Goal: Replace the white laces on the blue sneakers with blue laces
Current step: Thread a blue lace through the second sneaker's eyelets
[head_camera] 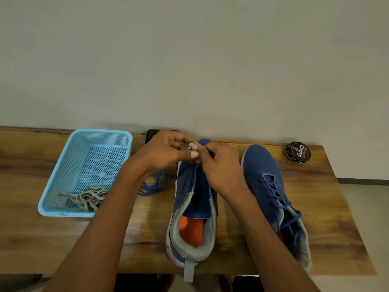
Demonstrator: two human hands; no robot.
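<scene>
Blue on blue here, so the lace is hard to pick out against the shoe. The unlaced sneaker (194, 199) sits mid-table (328, 218) with its long axis running 6 to 12: heel and pull tab at 6, nearest the person, toe at 12 toward the wall. Both hands are up at the toe end of the eyelet rows. The left hand (168, 151) comes in from 7 o'clock, the right hand (221, 165) from 5, and they meet fingertip to fingertip just above the lowest eyelets. Both have fingers curled into a pinch, and I'd guess they're working a lace end there, but what's between the fingertips is too small for me to say for sure. The loose blue lace (153, 183) lies coiled on the wood at about 9 o'clock from the shoe, just under the left wrist, so the left hand is the nearer one to that slack. My read is that threading has only begun, starting from the toe end and working back toward 6. The other sneaker (273, 197) at 3 o'clock lies on the same axis, slightly angled, and already has blue laces in. The white laces (86, 199) are piled in the basket (63, 165) way over at 9. A polish tin (298, 152) sits at about 2.
</scene>
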